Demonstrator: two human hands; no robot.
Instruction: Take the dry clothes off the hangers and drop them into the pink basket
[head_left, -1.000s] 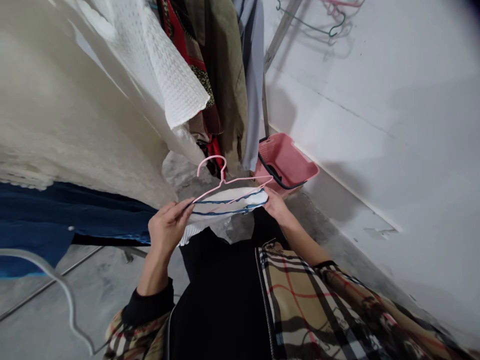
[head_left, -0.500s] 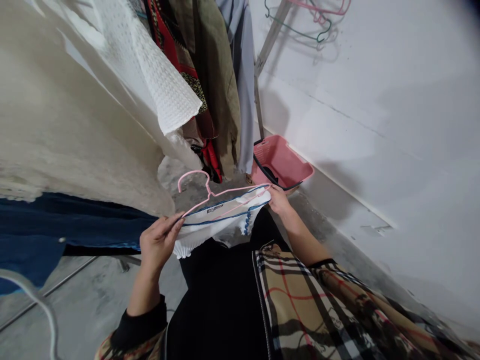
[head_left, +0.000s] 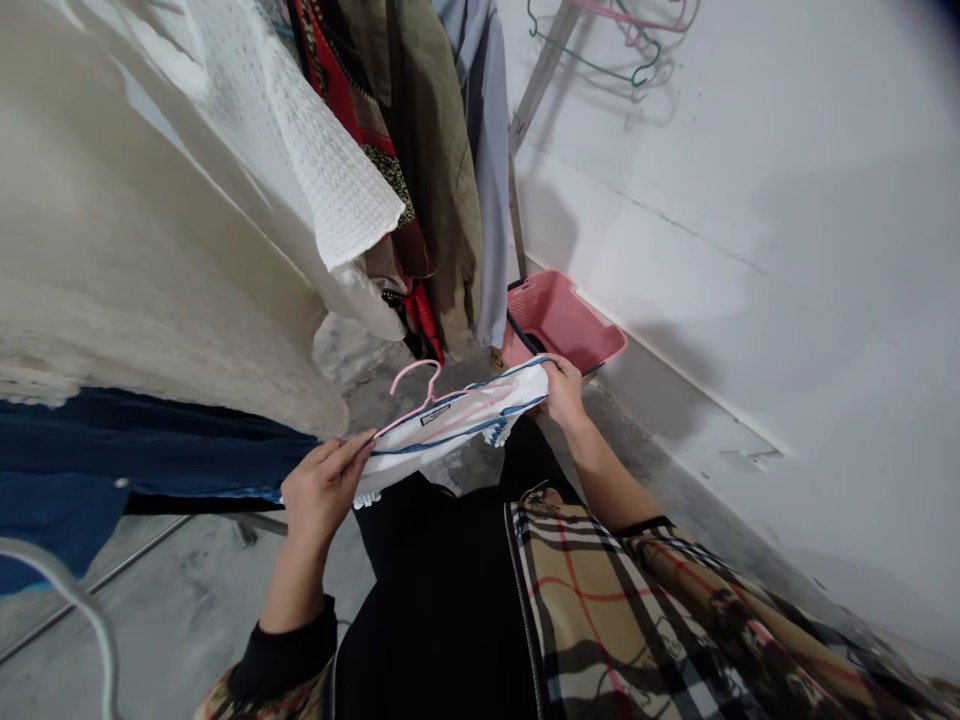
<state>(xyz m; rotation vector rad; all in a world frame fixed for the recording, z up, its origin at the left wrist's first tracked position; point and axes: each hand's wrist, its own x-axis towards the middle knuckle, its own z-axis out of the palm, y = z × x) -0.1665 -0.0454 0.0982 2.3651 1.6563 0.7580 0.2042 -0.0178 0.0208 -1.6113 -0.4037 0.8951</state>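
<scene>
The left hand's (head_left: 322, 490) fingers (head_left: 349, 450) pinch one end of a white blue-trimmed garment (head_left: 450, 430), with a pink wire hanger (head_left: 433, 392) laid along it. The right hand's (head_left: 564, 392) fingers (head_left: 559, 375) grip the other end, just before a pink plastic basket (head_left: 570, 320).

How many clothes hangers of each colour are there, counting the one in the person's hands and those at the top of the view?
Pink: 2 (the pink wire hanger inside the white garment, and another pink wire hanger at the top)
Green: 1 (a green wire hanger at the top)
Total: 3
</scene>
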